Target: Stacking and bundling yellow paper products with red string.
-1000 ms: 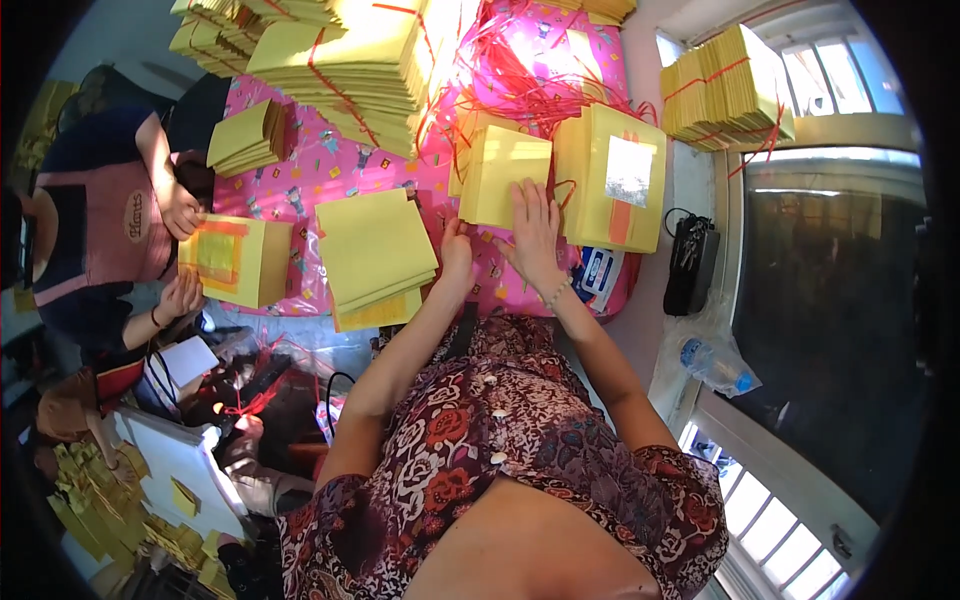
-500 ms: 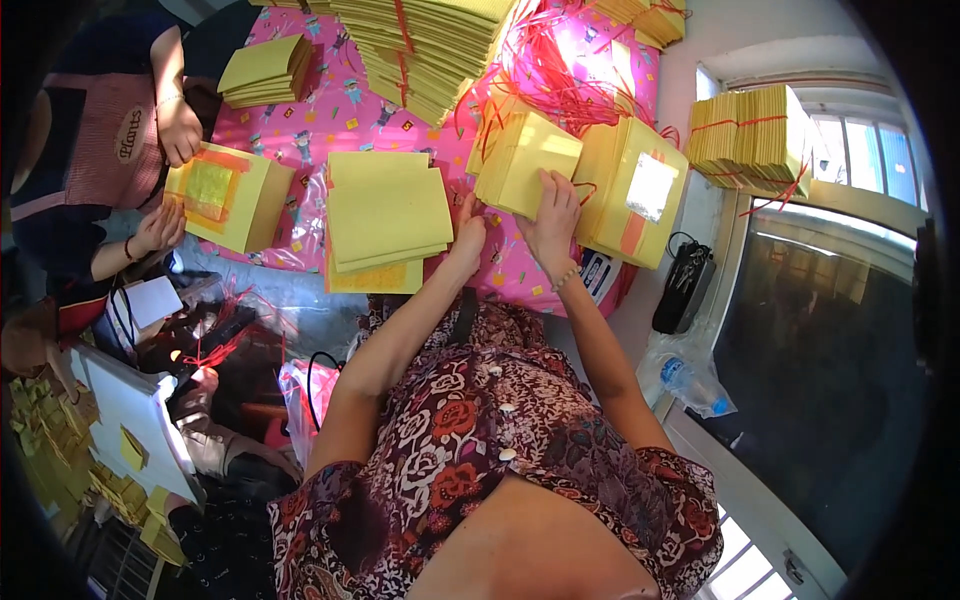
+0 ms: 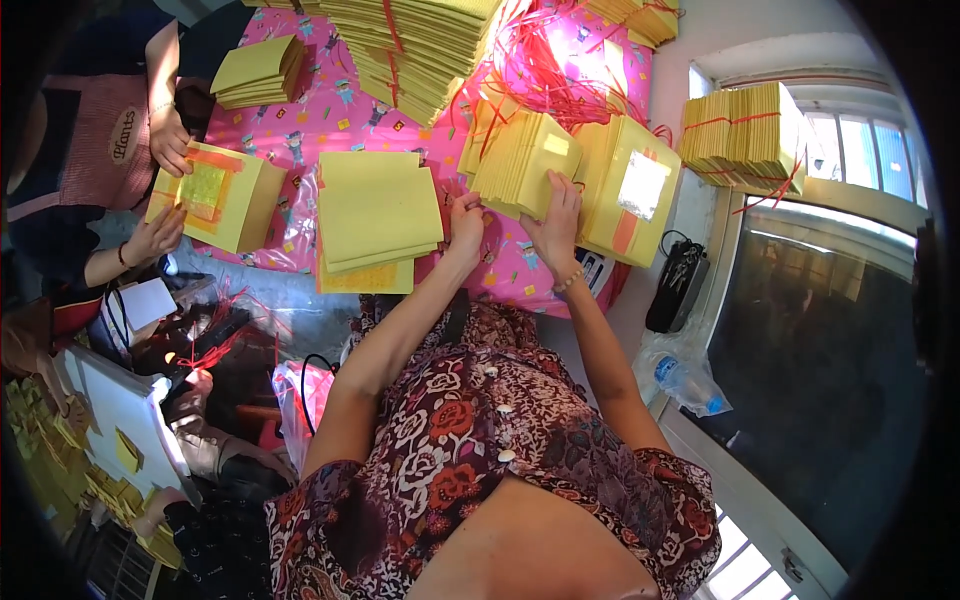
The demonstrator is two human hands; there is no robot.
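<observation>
A stack of yellow paper sheets (image 3: 528,160) lies tilted on the pink table, its leaves fanned along the left edge. My right hand (image 3: 556,225) grips its near right corner, fingers over the top. My left hand (image 3: 465,228) is closed beside its near left corner, fingers curled in. Whatever those fingers may hold is hidden. To the left rests a flat pile of larger yellow sheets (image 3: 375,210). Against the right side of my stack stands a thicker yellow stack (image 3: 610,195) with a silver square and orange marks on its top.
Red ties (image 3: 530,60) lie tangled beyond my hands, near a large tied yellow bundle (image 3: 415,45). At left, a co-worker's hands (image 3: 168,140) touch a yellow block (image 3: 262,195). A tied bundle (image 3: 745,130), black case with keys (image 3: 680,285) and plastic bottle (image 3: 690,385) sit at right.
My left fingers have curled in and lie lower beside the stack's corner. The stack's leaves show more fanned. My right hand stays at its corner. The co-worker's upper hand shifted onto the block.
</observation>
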